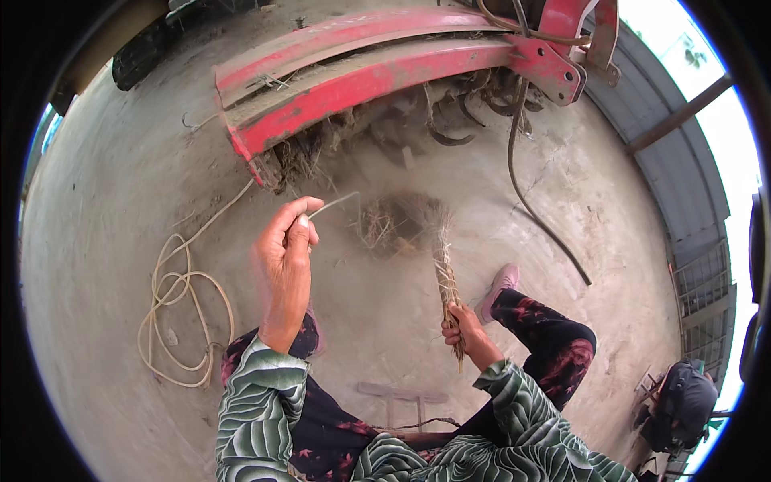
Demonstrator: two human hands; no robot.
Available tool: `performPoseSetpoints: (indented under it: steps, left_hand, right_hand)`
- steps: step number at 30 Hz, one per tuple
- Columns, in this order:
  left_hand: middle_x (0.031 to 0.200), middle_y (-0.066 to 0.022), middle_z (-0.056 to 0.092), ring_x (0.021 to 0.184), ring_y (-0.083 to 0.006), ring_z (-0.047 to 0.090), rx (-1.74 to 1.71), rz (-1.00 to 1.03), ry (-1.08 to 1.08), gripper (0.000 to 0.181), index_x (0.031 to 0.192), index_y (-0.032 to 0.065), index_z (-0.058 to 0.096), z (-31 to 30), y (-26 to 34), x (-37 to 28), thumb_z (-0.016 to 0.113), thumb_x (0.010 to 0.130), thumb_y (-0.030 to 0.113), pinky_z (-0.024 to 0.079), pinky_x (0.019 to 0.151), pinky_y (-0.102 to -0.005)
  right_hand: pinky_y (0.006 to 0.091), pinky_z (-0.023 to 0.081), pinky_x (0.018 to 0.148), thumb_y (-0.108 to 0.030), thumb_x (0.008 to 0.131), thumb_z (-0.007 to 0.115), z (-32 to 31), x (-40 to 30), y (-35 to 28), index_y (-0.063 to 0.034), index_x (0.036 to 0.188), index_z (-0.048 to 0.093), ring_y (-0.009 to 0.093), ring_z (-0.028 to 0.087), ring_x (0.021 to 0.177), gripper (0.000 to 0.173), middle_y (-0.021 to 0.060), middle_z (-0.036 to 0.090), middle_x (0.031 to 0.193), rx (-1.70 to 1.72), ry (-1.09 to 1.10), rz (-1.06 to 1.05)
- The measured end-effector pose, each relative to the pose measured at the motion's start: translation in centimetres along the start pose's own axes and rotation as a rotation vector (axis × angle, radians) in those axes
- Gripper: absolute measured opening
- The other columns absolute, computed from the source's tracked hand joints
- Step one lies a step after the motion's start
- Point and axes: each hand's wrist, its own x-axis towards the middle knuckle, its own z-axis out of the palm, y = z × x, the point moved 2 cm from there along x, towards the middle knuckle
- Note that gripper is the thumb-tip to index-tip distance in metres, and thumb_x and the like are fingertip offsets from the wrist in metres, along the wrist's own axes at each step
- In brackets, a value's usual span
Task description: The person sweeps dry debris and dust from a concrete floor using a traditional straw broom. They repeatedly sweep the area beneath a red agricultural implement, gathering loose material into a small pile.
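Note:
My left hand [289, 265], raised before me, pinches a thin pale strand [335, 203] between thumb and forefinger; whether it is wire or a stalk cannot be told. A straw hand broom [446, 271] is gripped by its bound handle in my right hand [470, 334]. Its blurred bristles point away from me, at a small pile of dry grass and dirt [385, 229] on the concrete floor. Beyond the pile stands a red rotary tiller [373, 78], caked with dirt. Curved tines [452, 138] show under its hood, with dry grass tangled among them.
A pale hose [190, 277] lies in loose coils at left. From the tiller a dark hose [545, 226] trails onto the floor at right. Corrugated metal sheeting [680, 169] borders the right side. A dark bundle [680, 403] sits at lower right, its kind unclear.

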Motion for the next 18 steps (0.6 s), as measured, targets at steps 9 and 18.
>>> performPoseSetpoints:
  steps: [9, 18]
  left_hand:
    - [0.069, 0.003, 0.048, 0.06, -0.0043, 0.039, 0.013, 0.037, 0.01, 0.021, 0.102, 0.0017, 0.066, -0.8, 0.4, -0.2, 0.048, 0.094, 0.007, 0.032, 0.053, -0.0216]
    - [0.068, 0.0023, 0.048, 0.062, -0.0046, 0.04, -0.014, 0.0, 0.046, 0.021, 0.102, 0.0017, 0.066, -0.6, 1.2, -0.4, 0.047, 0.094, 0.007, 0.033, 0.054, -0.0217]
  right_hand:
    - [0.0194, 0.027, 0.038, -0.034, 0.097, 0.048, 4.2, 0.7, -3.1, -0.018, 0.095, 0.039, 0.007, 0.034, 0.046, 0.019, 0.0056, 0.046, 0.072, 0.05, -0.065, -0.14]
    - [0.0214, 0.027, 0.037, -0.032, 0.094, 0.051, 5.6, 10.0, -7.7, -0.0151, 0.089, 0.038, 0.008, 0.034, 0.045, 0.022, 0.0051, 0.044, 0.067, -0.262, 0.043, -0.121]
